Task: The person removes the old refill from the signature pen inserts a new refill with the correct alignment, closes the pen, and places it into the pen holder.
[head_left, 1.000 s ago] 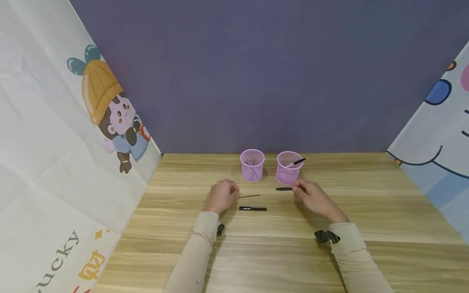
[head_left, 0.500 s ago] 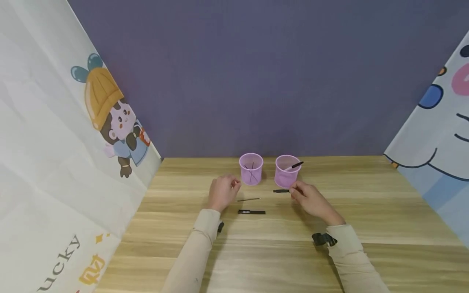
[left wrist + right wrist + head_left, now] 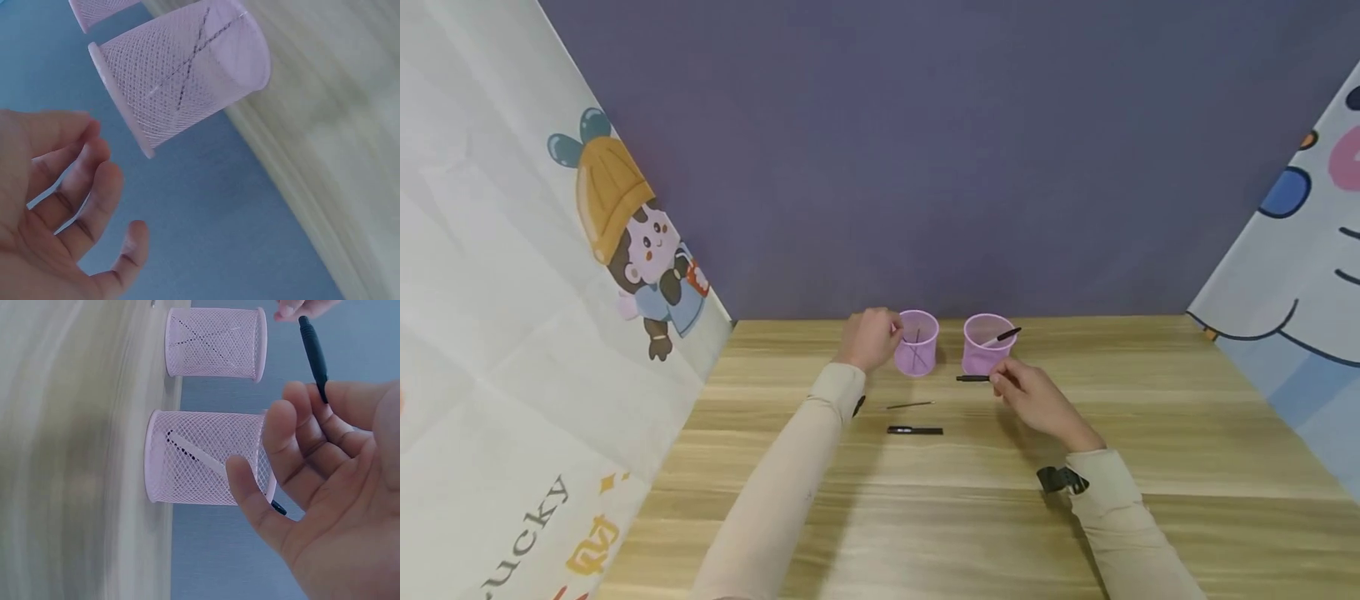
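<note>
My left hand (image 3: 871,340) hovers by the left rim of the left pink mesh pen cup (image 3: 181,75). In the left wrist view its thumb and forefinger tips come together, nothing visible between them; the other fingers are loosely bent. Two thin dark refills (image 3: 190,59) lean crossed inside that cup. My right hand (image 3: 1033,402) pinches a black pen (image 3: 314,350) by one end between thumb and forefinger, just in front of the right pink mesh pen cup (image 3: 206,456). A white pen with a black end (image 3: 1009,333) leans in the right cup.
On the wooden table (image 3: 970,517), a thin dark refill (image 3: 911,405) lies in front of the left cup. Nearer me lies a black pen (image 3: 915,431) with white lettering. A dark blue-grey backdrop (image 3: 955,167) stands directly behind the table.
My left hand has moved up and forward, from beside the loose refill to the left cup's rim. My right hand keeps its pinch on the black pen, almost in place.
</note>
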A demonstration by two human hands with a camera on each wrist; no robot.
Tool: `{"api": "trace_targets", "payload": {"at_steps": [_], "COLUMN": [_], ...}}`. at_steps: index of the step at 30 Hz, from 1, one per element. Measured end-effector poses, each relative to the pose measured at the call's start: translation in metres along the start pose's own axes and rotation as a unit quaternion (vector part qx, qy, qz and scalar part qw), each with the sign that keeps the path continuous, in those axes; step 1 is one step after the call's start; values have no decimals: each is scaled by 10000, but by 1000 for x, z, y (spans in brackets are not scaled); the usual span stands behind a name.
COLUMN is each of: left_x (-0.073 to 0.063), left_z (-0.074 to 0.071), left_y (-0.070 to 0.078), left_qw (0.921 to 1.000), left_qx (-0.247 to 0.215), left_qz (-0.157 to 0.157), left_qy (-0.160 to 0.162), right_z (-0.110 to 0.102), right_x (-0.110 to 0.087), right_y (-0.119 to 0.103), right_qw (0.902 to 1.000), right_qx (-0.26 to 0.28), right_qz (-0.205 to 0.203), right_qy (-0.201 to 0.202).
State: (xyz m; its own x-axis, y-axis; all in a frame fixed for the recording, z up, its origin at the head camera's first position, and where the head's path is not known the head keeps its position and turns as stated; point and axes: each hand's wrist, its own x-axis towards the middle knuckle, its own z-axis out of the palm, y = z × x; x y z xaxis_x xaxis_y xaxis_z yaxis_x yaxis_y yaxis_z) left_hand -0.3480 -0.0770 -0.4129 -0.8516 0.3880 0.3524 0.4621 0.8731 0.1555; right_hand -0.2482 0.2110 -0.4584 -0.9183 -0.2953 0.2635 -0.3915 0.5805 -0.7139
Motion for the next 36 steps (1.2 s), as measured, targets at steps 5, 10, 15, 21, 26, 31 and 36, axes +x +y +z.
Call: {"api": "trace_targets", "payload": {"at_steps": [5,10,15,21,26,31,36], "left_x": [17,31,46,61,67,71,73], "left_z": [-1,11,24,32,40,43,48], "left_y": [7,15,24,29,32,37,39], "left_qw": [9982,9930,9873,9819,9773,9740,9706], "left_qx": [222,514,662,760,738,765,796], "left_qz": [-69,-445,-771,-1146,-1447,-1667,-1884], "left_qy": [-550,-970,-1222,-1306,-1363,-1325,-1273], "right_z": [0,2,5,6,5,3,1], "right_x": [3,5,8,11,10,10,10], "right_y": [-2,-2,-3,-1,0,1,2], "right_qw": [9999,9996,9998,9997,9996,9995,9994], "right_qx": [32,81,99,157,170,162,190], "right_qz": [103,221,189,199,240,278,301], "right_qy": [-127,-151,-49,2,-18,-11,-24]}}
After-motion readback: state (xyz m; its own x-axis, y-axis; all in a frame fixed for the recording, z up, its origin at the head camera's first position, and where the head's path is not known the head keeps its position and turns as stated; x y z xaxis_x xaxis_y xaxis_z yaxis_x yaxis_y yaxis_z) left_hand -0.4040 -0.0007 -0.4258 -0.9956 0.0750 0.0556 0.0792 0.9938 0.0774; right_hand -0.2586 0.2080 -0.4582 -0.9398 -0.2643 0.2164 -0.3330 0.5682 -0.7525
